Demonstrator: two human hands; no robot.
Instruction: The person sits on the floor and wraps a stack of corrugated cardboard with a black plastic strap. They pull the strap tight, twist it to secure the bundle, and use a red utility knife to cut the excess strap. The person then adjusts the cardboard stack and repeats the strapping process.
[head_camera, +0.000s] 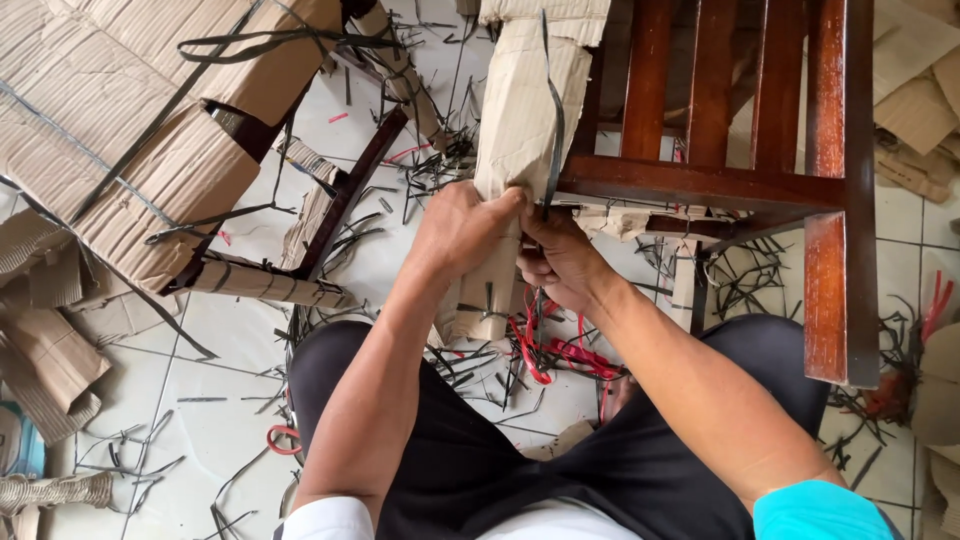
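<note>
A dark red wooden chair (700, 185) stands in front of me, one leg wrapped in corrugated cardboard (520, 110). My left hand (460, 225) grips the cardboard wrap on that leg. My right hand (560, 260) is closed beside it, pinching a black plastic strap (553, 110) that runs up the wrapped leg. Both hands touch at the leg, just under the chair's rail.
Another cardboard-wrapped chair (150, 150) lies on its side at the left. Cut black straps (430, 170) and red cord pieces (560, 355) litter the white tiled floor (220, 400). Loose cardboard scraps (920, 110) lie at the right and lower left.
</note>
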